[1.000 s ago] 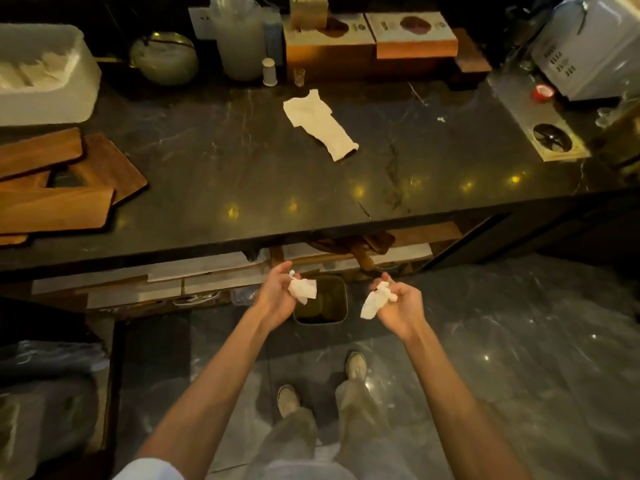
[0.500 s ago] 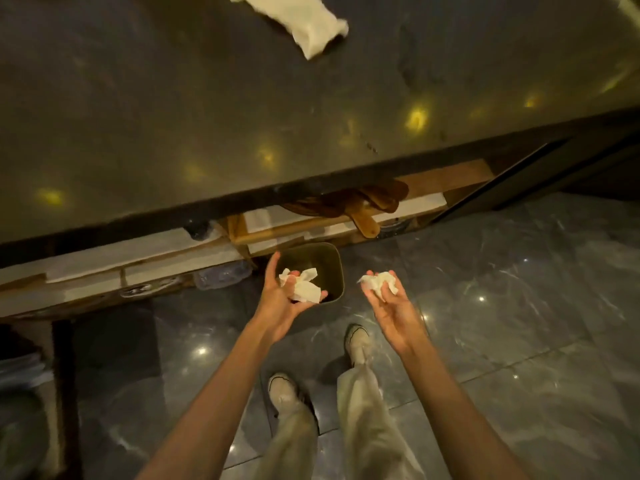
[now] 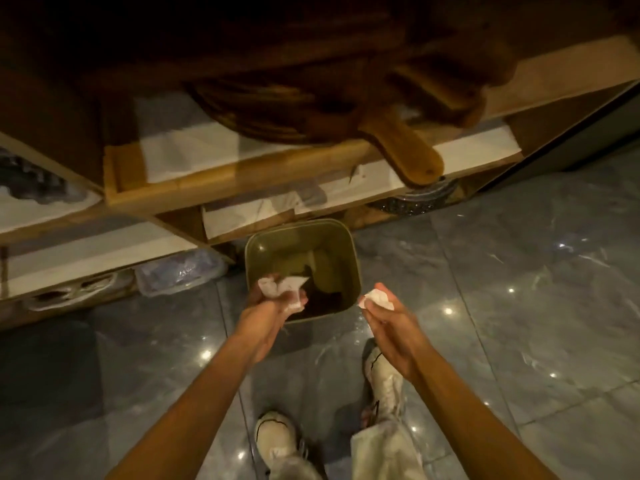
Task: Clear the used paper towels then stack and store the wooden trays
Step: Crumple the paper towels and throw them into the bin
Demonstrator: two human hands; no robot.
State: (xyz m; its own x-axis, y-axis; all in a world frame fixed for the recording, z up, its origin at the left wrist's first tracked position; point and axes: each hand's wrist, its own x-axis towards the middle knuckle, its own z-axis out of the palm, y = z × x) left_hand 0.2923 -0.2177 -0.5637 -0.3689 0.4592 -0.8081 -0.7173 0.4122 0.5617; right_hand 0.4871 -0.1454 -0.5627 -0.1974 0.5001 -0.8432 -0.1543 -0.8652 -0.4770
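Just below the middle of the frame, the left towel [image 3: 282,289] is a white crumpled ball, held over the near left corner of the bin [image 3: 333,226]. The left grip [image 3: 268,313] is clenched round it, fingers curled, with bits of paper sticking out on top. The right towel [image 3: 378,299] is a smaller white ball a bit to the right. It is just beside the bin's near right corner, over the floor [image 3: 519,306]. The right grip [image 3: 394,327] pinches it at the fingertips. The two grips are apart, with the bin's near edge between them.

The bin is a dull green, square with round corners. It stands on the floor, with its far edge right up against the bottom shelf. Something dark lies inside; I cannot tell what.

Above the bin, wooden shelves [image 3: 242,178] fill the upper part of the frame. Dark wooden boards [image 3: 277,109] lie on one shelf, and one handle [image 3: 405,147] sticks out past the shelf edge, right of the middle. A clear plastic bag [image 3: 180,271] sits under the lowest shelf, left of the bin. At the bottom of the frame are two pale shoes [image 3: 273,441] and pale trousers [image 3: 384,452] on the shiny grey floor.
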